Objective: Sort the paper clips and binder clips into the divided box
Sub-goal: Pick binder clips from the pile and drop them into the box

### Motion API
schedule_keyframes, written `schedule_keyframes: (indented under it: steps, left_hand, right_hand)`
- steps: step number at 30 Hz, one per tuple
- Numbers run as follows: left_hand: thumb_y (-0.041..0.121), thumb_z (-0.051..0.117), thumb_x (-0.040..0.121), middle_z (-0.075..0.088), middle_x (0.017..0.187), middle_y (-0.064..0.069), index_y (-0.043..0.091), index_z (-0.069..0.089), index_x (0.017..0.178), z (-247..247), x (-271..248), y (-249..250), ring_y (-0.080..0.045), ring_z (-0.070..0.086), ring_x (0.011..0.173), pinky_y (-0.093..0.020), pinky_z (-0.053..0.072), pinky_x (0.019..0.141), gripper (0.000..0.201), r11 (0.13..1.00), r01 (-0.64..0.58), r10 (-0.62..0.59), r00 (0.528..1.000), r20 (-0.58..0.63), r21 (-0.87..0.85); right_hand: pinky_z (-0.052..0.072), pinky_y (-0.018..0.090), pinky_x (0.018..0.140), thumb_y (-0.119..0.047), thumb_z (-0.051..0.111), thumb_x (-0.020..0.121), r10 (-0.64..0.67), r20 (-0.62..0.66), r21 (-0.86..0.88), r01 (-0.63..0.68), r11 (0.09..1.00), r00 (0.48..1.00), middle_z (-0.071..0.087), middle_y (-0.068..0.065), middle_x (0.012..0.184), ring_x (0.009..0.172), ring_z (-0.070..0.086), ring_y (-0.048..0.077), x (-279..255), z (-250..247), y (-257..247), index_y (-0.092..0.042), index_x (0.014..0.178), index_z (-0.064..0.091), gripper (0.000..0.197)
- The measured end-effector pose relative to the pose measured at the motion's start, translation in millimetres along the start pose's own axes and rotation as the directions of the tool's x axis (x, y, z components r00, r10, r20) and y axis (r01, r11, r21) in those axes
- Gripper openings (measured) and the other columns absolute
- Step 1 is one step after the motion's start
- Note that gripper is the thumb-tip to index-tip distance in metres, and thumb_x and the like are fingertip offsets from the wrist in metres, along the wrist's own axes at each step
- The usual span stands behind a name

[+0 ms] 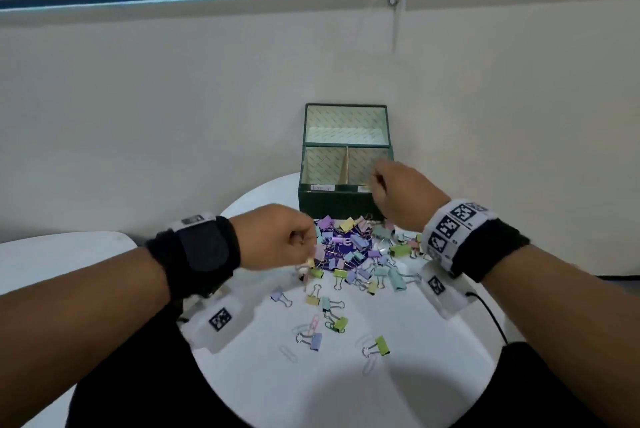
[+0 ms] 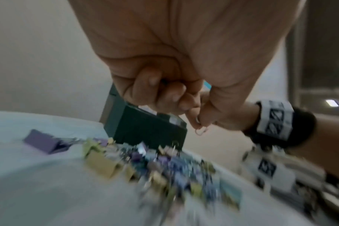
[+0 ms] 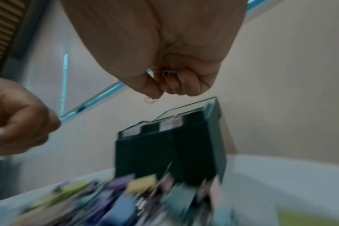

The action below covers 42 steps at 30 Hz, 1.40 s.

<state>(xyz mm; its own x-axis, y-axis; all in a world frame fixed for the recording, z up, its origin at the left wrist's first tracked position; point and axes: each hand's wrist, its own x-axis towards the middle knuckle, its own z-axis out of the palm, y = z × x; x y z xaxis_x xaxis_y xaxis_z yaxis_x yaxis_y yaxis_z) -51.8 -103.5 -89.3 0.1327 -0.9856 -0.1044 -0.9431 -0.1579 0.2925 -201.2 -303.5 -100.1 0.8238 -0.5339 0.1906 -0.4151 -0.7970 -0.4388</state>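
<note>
Both hands pinch light, springy wire paper clips, left hand over the pile, right hand at the divided box, best held by a loop.

Clip pile smeared by blur in both wrist views, colours only. Box labels too small to read. Right hand covers box front-right corner; its right compartment's contents unseen
</note>
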Motion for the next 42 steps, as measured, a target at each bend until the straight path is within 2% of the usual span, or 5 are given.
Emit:
schedule_keyframes:
  steps: [10,20,26,32,42]
  left_hand:
    - [0.031,0.064,0.091,0.064,0.075,-0.003,0.008,0.071,0.085,-37,123,20,-0.014,0.053,0.061,-0.024,0.043,0.058,0.025,0.880,0.270,-0.361,0.915,-0.180,-0.392]
    - [-0.004,0.047,0.097,0.060,0.124,-0.017,0.004,0.055,0.132,-42,124,29,-0.024,0.064,0.107,-0.031,0.060,0.079,0.036,0.376,0.185,-0.370,0.928,0.036,-0.908]
    - [0.030,0.067,0.091,0.071,0.094,0.020,0.036,0.071,0.106,-40,47,33,0.003,0.066,0.083,-0.021,0.052,0.081,0.016,0.991,0.034,-0.028,0.998,0.052,-0.127]
    - [0.045,0.074,0.082,0.061,0.100,0.015,0.044,0.065,0.119,7,-16,28,-0.004,0.058,0.088,-0.021,0.048,0.077,0.038,0.983,-0.111,0.053,0.933,0.355,0.147]
    - [0.038,0.070,0.085,0.047,0.112,0.019,0.041,0.063,0.110,43,-43,7,0.008,0.048,0.086,-0.020,0.042,0.076,0.026,0.983,-0.169,0.168,0.986,0.021,0.072]
  right_hand:
    - [0.057,0.041,0.091,-0.005,0.052,0.096,0.265,0.035,0.324,-0.262,0.909,0.964,0.060,0.007,0.128,0.106,0.065,0.025,62,-11,17,-0.016,0.146,0.043,0.051]
    - [0.047,0.019,0.067,-0.014,0.058,0.100,0.009,0.119,0.219,-0.035,0.975,0.993,0.066,-0.010,0.092,0.078,0.063,0.007,-34,-25,13,-0.024,0.099,0.065,0.012]
    - [0.057,0.034,0.077,-0.047,0.066,0.079,-0.123,0.547,-0.085,0.201,0.976,0.828,0.068,-0.012,0.085,0.078,0.061,0.004,-105,2,-14,-0.034,0.097,0.068,0.023]
    - [0.056,0.036,0.078,-0.049,0.069,0.082,-0.117,0.567,-0.095,0.205,0.974,0.816,0.067,-0.011,0.088,0.080,0.060,0.005,-119,13,-16,-0.034,0.103,0.067,0.026]
    - [0.052,0.031,0.085,-0.030,0.062,0.084,-0.085,0.495,-0.201,0.209,0.957,0.865,0.057,-0.018,0.107,0.097,0.058,0.010,-122,9,-6,-0.037,0.108,0.064,0.025]
